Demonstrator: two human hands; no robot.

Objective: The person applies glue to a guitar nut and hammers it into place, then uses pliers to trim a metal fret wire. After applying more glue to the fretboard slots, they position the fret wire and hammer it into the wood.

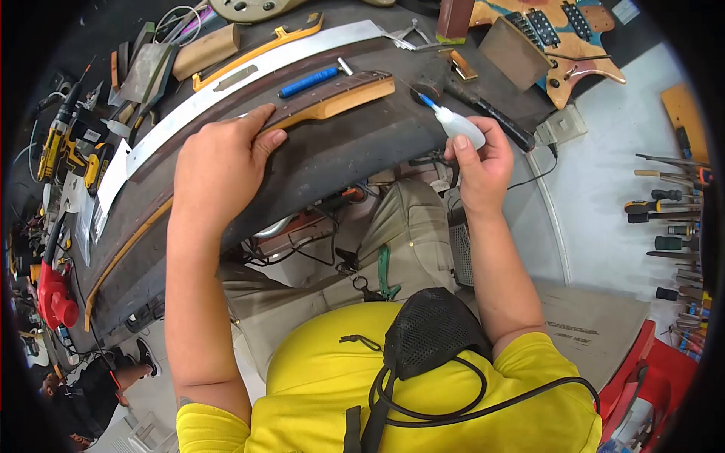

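Your left hand point(223, 155) is clamping down on a guitar neck point(343, 100), the thumb pressing along its near side and the fingers lying over the top, while the neck is resting lengthwise on the dark, scuffed worktop point(355, 143). Its dark fingerboard is sitting on smooth, honey-coloured wood that is widening and curving toward the far end. Your right hand point(483, 155) is wrapping around a soft, milky-white plastic squeeze bottle point(458, 127), well apart from the left; the bottle's blue tip and thin nozzle are pointing toward the neck's end, with the nozzle's point hovering near it. Just beyond the neck, a tool with a ribbed blue handle point(308, 81) is lying with its metal crosspiece upward, and behind that a long, flat, silvery metal strip point(317, 48) is stretching across. A black cylindrical tool point(495, 117) is lying beyond your right hand, and at the upper right a guitar body point(559, 83) is showing pale wood grain marbled with blue.
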